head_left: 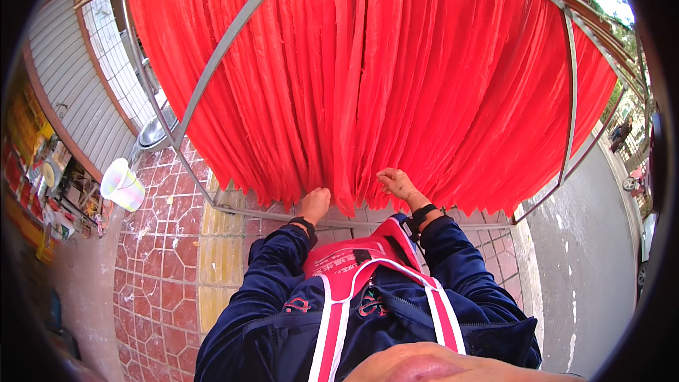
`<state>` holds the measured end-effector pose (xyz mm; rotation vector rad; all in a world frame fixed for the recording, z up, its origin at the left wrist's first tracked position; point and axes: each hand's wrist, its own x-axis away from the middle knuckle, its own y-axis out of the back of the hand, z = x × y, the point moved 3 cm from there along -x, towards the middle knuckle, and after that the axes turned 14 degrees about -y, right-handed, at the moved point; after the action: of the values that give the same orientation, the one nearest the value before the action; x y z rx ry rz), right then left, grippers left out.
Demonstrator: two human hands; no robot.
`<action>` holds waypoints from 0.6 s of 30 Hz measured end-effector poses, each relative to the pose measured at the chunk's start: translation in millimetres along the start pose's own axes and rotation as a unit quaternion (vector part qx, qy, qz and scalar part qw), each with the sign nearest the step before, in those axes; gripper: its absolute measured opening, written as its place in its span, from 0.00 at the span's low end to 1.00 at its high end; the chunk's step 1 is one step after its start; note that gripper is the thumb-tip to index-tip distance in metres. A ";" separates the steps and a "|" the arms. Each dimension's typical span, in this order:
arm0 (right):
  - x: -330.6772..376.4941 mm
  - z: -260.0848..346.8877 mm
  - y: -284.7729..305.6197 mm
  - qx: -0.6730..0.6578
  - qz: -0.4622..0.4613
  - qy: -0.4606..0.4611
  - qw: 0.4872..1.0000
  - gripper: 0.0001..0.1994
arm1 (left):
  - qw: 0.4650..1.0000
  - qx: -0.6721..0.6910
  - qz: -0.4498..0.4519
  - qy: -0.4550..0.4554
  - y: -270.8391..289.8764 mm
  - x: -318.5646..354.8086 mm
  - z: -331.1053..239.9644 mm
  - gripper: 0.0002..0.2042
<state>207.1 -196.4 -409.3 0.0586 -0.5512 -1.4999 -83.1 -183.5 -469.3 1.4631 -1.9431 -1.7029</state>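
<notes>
Many red sheets (424,99) hung within a metal frame (214,61), hems near the low rail (491,226). Left hand (316,205) curled, right hand (397,182) fingers bent, both beside the hems; couldn't tell if either gripped. Hard pulling could have snagged or torn one. Pale bucket (123,185), metal basin (157,131) stood left; upright post (571,92) limited reach rightward.
</notes>
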 end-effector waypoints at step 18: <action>59.5 422.1 124.4 0.095 -0.296 0.522 0.795 0.12 | 0.928 0.336 -0.080 0.139 59.2 -64.8 23.2 0.09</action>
<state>160.2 -116.4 24.9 1.2466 0.2706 -1.7145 -98.2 -128.3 -398.8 1.9866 -2.4054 -0.8038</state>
